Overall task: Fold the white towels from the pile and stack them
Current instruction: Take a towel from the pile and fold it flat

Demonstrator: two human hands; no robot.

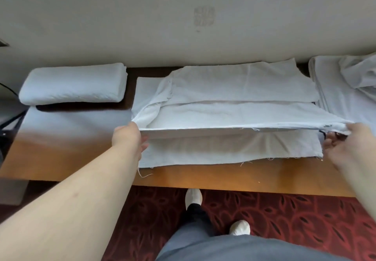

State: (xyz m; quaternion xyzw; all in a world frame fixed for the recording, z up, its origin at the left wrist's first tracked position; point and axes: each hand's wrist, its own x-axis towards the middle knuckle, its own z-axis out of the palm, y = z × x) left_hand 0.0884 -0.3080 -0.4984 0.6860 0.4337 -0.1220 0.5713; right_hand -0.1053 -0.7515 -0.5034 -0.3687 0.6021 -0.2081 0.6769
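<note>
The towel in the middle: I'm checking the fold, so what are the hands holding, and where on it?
Both hold the towel by its lifted folded edge: left hand at the left end, right hand at the right end.

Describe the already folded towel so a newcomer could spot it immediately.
Look along the wooden table against the wall, to its far left end. The folded towel lies there alone, apart from both hands. Unlike the flat spread cloth and the loose pile at right, it is a thick, rounded bundle.
</note>
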